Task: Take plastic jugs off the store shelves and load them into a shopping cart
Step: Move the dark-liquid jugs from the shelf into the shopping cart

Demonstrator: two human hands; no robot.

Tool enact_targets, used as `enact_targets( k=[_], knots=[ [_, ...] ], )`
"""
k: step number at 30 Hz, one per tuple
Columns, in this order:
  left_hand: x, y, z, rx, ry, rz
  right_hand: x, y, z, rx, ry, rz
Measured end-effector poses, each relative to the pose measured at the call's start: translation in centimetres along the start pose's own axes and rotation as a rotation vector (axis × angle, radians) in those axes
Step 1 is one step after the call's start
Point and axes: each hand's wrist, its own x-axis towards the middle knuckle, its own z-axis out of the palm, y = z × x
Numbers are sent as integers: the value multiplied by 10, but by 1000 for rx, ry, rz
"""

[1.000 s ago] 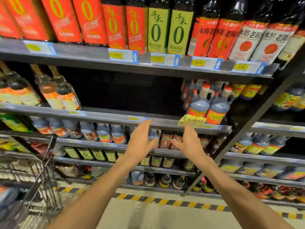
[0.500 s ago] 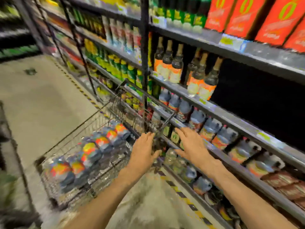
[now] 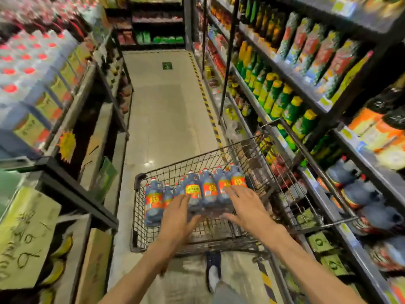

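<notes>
1. Dark plastic jugs with red caps and orange-red labels [image 3: 197, 191] are standing upright in a row inside the black wire shopping cart [image 3: 140, 216], toward its far end.
2. Both hands are hovering over the cart's near side, just in front of the row.
3. Left hand [image 3: 177, 218]: fingers are spreading, loosely extended, tips next to a jug label; actual contact cannot be told.
4. Right hand [image 3: 245, 205]: fingers are splaying wide, tips at the right-end jugs; gripping nothing.
5. Similar jugs [image 3: 359, 194] are sitting on the right-side metal store shelf [image 3: 350, 235].
</notes>
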Motion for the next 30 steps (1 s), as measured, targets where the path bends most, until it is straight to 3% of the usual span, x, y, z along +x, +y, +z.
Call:
enact_targets(
  k=[11,15,19,30],
  knots=[
    [82,-113,29,25,-55,-460,156,20,52,70,-186,-210],
    [94,-186,64,-110,-106,-611,190,22,83,100,-292,-242],
    [115,-211,61,-240,-87,-797,219,15,107,131,-374,-246],
    [166,-274,83,-631,-231,-1005,237,-13,139,215,-445,16]
  ],
)
